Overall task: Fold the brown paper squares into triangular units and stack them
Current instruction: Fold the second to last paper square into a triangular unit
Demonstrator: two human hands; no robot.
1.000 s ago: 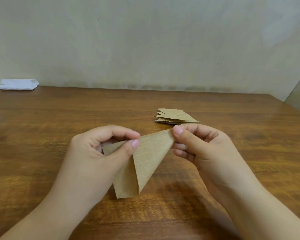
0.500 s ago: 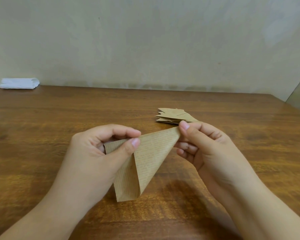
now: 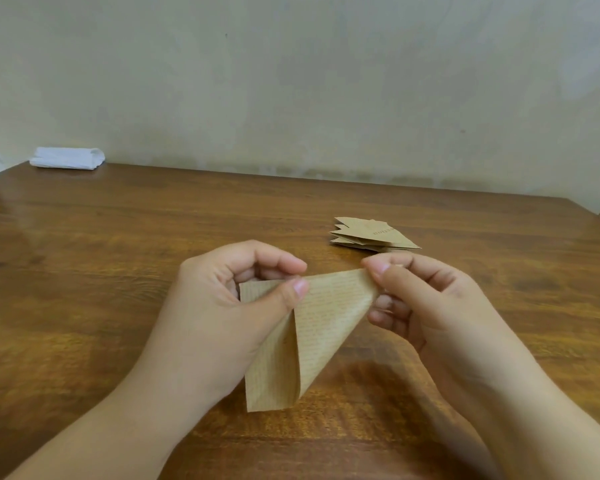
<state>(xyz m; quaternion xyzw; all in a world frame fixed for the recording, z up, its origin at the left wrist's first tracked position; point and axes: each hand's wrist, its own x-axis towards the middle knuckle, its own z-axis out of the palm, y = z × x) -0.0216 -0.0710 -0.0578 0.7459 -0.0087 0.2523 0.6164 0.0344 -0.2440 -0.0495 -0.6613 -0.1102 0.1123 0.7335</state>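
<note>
Both hands were up over the wooden bench, and the brown paper sheet hung between them, clear of the surface. The left hand pinched the sheet's upper left part, thumb pressed on the near face and curled fingers behind it. The right hand nipped the upper right corner between thumb and forefinger, its other fingers curled loosely below. The sheet was bent over into a loose fold (not a sharp crease), running down to a blunt lower end just above the bench. Beyond the right hand, near it but apart, a stack of folded triangular units lay flat on the bench, points fanned to the left and faint print on the top one. Far off at the back left corner, against the wall, sat a folded white cloth.
</note>
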